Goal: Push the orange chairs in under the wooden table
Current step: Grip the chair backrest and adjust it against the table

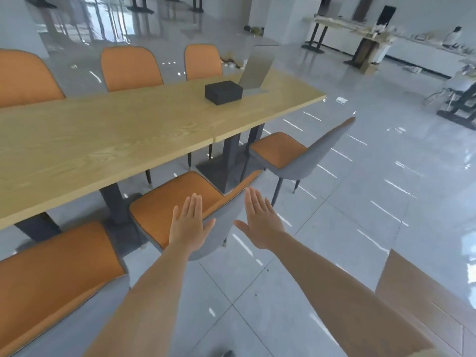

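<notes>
A long wooden table (108,135) runs from the left edge to the centre. On its near side stand three orange chairs with grey backs: one at the lower left (51,269), a middle one (167,204) and a far one (280,150) near the table's end. All three are pulled out from the table. My left hand (190,225) is flat and open over the middle chair's backrest. My right hand (260,222) is open, just right of that backrest, holding nothing. Three more orange chairs (130,68) line the table's far side.
A black box (223,92) and an open grey laptop (256,70) sit on the table's far end. A brown cardboard box (425,292) stands on the floor at the lower right. Other tables and a seated person (453,37) are in the far right background.
</notes>
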`<act>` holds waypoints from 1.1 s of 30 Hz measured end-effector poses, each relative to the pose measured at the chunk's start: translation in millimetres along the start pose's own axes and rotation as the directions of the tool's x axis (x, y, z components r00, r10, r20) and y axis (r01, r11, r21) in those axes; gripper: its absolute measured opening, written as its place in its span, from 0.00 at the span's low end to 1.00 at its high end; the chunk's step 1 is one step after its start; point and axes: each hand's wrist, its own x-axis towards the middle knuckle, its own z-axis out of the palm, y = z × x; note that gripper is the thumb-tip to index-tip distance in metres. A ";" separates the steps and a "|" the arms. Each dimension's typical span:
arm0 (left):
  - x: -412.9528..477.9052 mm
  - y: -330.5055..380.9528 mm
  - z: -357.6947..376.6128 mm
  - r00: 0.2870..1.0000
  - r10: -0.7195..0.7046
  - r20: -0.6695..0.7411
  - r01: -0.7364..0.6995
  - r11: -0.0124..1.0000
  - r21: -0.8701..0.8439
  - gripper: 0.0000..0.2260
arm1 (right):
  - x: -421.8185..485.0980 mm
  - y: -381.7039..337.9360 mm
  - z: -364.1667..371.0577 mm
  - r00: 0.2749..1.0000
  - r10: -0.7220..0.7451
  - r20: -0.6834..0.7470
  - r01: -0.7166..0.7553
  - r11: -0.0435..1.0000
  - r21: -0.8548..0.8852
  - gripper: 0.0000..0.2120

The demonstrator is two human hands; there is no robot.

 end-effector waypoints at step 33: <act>101.7 89.6 31.7 0.813 -0.570 0.115 0.577 0.815 -0.040 0.26 | 240.1 147.4 19.3 0.659 -0.698 0.279 0.748 0.644 -0.157 0.15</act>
